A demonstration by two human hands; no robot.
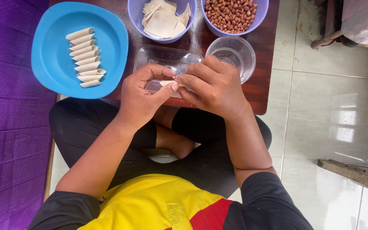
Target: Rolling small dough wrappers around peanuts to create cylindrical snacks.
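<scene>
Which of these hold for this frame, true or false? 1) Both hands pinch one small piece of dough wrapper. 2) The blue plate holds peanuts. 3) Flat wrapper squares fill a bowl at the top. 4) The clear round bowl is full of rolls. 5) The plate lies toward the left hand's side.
1) True: the left hand and right hand pinch one dough wrapper between them.
2) False: the blue plate holds a row of rolled wrappers; the peanuts are in a bowl.
3) True: flat wrapper squares fill it.
4) False: the clear round bowl holds no rolls.
5) True.
</scene>
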